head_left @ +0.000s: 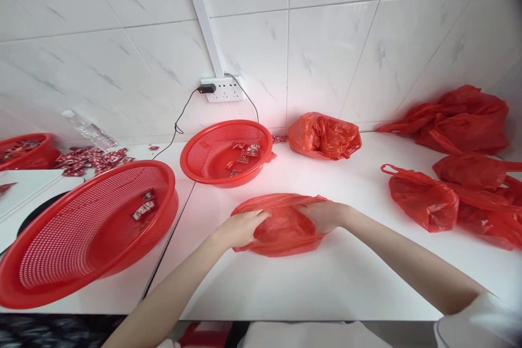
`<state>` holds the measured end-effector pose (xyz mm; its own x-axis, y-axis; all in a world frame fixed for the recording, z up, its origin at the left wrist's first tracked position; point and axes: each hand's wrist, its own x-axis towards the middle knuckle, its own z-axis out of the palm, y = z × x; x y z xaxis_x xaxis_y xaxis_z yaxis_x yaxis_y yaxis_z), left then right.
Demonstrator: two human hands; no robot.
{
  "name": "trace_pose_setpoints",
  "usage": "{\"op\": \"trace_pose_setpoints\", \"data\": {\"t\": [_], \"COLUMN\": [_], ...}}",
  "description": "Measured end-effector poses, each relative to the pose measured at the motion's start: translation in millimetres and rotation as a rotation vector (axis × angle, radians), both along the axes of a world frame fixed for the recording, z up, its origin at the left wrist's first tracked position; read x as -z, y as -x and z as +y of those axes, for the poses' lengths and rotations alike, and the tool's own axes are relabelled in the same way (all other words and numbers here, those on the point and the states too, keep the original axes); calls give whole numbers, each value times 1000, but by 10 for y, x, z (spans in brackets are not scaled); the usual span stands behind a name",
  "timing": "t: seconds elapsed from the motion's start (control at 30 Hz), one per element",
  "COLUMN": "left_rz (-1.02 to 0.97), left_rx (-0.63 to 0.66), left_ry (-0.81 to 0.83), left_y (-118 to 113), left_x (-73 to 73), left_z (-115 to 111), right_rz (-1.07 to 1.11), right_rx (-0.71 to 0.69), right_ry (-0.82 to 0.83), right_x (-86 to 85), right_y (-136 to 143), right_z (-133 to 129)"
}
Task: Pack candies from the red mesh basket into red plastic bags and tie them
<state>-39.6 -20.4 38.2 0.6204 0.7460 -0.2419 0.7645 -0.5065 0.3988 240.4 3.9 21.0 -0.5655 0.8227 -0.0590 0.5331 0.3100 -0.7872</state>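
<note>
A red plastic bag [285, 224] lies on the white table, its mouth spread wide. My left hand [241, 228] is at the bag's left side, fingers reaching over the rim and curled at the plastic, partly hidden by it. On the right side, my right hand [322, 216] reaches inside the mouth, its fingertips hidden behind the plastic. Beyond the bag sits a round red basket [191, 166] with several small wrapped packets [243, 159] in it. A larger red basket [53, 250] at the left holds a few packets.
Filled red bags [424, 201] lie at the right, with another [468, 119] behind them. A bundled red bag [324, 136] rests by the wall. Loose red packets [93, 159] are piled at the left. A black cable [176, 128] hangs from the power socket [226, 89].
</note>
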Motion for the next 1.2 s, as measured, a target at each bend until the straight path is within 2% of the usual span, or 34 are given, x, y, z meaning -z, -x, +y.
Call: {"op": "trace_pose_setpoints", "data": {"t": [0.1,0.2,0.27,0.33,0.47,0.6,0.8,0.9,0.97,1.0,1.1,1.2], "left_rz": [-19,-37,-46,-79,-166,-201,-200,-342,-566,-715,-1162,-1369], "left_rx": [74,113,110,81,27,20,-17,-70,-170,-259,-668,-1060], "left_ry": [-74,-214,-263,-264,-200,-129,-49,15,121,197,476,693], "left_y": [-14,-49,-72,-75,-11,74,122,130,133,132,112,65], "left_x": [9,1,19,64,214,374,513,520,482,446,283,129], "left_z": [-44,-103,-130,-130,-59,40,237,334,369,378,392,428], "right_rz": [-202,-171,-151,-199,-318,-291,-250,-210,-197,-204,-242,-232], "right_rx": [-154,-232,-290,-321,-269,-217,-149,-138,-134,-122,-52,-35], "right_ry": [-118,-335,-474,-534,-396,-263,-216,-278,-351,-406,-665,-929], "right_x": [-109,-183,-137,-18,267,454,587,611,628,638,667,654], "right_y": [47,131,194,242,261,232,208,209,213,213,207,185], "right_z": [-21,-85,-113,-111,-33,40,61,83,113,129,164,151]}}
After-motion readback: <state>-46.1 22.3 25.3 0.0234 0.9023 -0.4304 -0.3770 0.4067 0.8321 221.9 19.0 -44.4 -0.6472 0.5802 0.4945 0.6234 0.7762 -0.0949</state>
